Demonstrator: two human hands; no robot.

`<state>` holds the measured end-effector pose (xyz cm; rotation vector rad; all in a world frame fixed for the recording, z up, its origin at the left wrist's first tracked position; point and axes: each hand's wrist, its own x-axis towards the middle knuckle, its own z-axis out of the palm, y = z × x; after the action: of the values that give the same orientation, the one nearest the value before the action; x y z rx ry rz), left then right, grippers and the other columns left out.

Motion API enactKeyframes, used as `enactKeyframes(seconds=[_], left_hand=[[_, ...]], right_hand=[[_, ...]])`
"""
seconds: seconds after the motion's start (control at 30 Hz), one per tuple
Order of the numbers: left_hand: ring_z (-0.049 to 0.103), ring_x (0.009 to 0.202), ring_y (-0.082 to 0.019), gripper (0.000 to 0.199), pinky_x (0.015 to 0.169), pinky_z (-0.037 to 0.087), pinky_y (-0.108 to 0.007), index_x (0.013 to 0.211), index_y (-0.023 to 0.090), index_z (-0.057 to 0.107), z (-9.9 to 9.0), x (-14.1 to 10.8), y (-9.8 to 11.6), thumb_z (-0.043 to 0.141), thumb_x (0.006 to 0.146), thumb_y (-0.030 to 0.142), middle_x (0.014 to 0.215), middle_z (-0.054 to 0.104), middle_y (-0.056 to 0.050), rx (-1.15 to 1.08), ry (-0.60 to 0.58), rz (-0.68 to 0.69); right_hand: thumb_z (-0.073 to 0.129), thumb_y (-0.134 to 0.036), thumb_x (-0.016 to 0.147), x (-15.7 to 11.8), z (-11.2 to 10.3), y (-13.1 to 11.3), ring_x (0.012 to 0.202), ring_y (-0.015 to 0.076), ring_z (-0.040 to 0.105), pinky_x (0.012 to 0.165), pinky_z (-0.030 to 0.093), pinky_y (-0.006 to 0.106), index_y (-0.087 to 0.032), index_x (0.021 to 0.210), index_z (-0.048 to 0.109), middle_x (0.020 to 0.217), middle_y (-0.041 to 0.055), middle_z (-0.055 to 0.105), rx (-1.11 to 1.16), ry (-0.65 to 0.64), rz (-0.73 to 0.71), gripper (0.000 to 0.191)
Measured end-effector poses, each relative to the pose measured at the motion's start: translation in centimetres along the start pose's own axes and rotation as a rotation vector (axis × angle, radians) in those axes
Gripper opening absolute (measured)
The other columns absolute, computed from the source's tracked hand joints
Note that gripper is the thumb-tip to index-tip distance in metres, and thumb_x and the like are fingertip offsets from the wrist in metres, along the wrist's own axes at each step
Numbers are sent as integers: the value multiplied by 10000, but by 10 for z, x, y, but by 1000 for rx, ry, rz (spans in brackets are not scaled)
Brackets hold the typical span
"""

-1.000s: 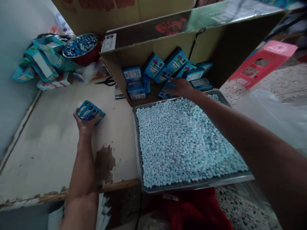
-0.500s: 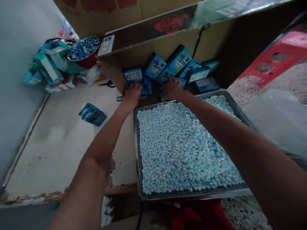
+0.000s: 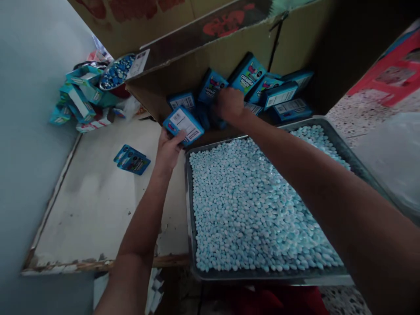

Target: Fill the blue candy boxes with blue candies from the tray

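Note:
My left hand [image 3: 169,146] grips a small blue candy box [image 3: 183,126], thumb across its white printed back, over the front edge of the cardboard carton [image 3: 295,41]. Inside the carton, my right hand [image 3: 230,105] is curled and blurred among blue candy boxes; its fingertips and whatever they hold are hidden. Several such boxes lean there, among them an upright one [image 3: 247,75] marked "Caramelo Macizo" and one lying flat [image 3: 292,109]. Below both hands, a metal tray [image 3: 190,205] holds a layer of pale blue candies [image 3: 249,210].
Flat blue packets [image 3: 134,161] lie on the worn white table [image 3: 88,205] at left. Behind them are teal open cartons [image 3: 78,98] and a bowl of blue wrapped candies [image 3: 118,72]. A pink plastic stool [image 3: 390,72] and a clear plastic bag [image 3: 393,153] are at right.
My left hand has lifted a blue box and drawn it toward me, turning its printed back up. My right hand has risen slightly and curled among the boxes. The view has shifted a little.

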<state>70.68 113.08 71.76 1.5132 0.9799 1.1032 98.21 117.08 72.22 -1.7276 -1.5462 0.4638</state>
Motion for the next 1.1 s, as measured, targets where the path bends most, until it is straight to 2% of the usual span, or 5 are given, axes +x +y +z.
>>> enactKeyframes(seconds=[0.3, 0.57, 0.73, 0.9, 1.1], left_hand=[[660, 1453, -349, 594, 1074, 675, -540, 1286, 282, 704, 43, -37, -6, 811, 909, 728, 1394, 769, -83, -343, 17, -178], [715, 1287, -305, 681, 947, 649, -439, 1408, 358, 597, 81, -110, 22, 588, 984, 890, 1376, 725, -55, -118, 69, -170], [482, 1564, -352, 503, 1261, 464, -521, 1304, 301, 689, 78, -137, 42, 721, 991, 694, 1487, 650, -110, 221, 338, 196], [659, 1405, -324, 437, 1241, 501, -489, 1197, 300, 778, 69, -167, 78, 623, 1052, 682, 1308, 766, -82, 133, 215, 338], [581, 1560, -396, 1008, 1311, 471, -541, 1478, 273, 635, 43, -195, 93, 926, 707, 854, 1561, 695, -160, 158, -144, 342]], right_hand=[[804, -325, 862, -117, -68, -32, 1155, 374, 699, 1097, 554, 525, -231, 845, 719, 825, 72, 711, 258, 176, -52, 127], [676, -385, 813, -225, -68, -76, 899, 298, 743, 828, 648, 457, -258, 926, 744, 762, 28, 662, 457, 219, 75, 183], [657, -376, 766, -262, -66, -85, 713, 243, 666, 700, 624, 412, -267, 1082, 807, 695, -7, 602, 494, 203, 56, 367], [633, -355, 766, -282, -71, -103, 574, 184, 595, 578, 584, 356, -255, 1019, 824, 687, -9, 628, 572, 157, 68, 332], [689, -295, 749, -282, -66, -102, 589, 173, 645, 531, 585, 300, -233, 890, 777, 730, 3, 708, 791, 97, 241, 177]])
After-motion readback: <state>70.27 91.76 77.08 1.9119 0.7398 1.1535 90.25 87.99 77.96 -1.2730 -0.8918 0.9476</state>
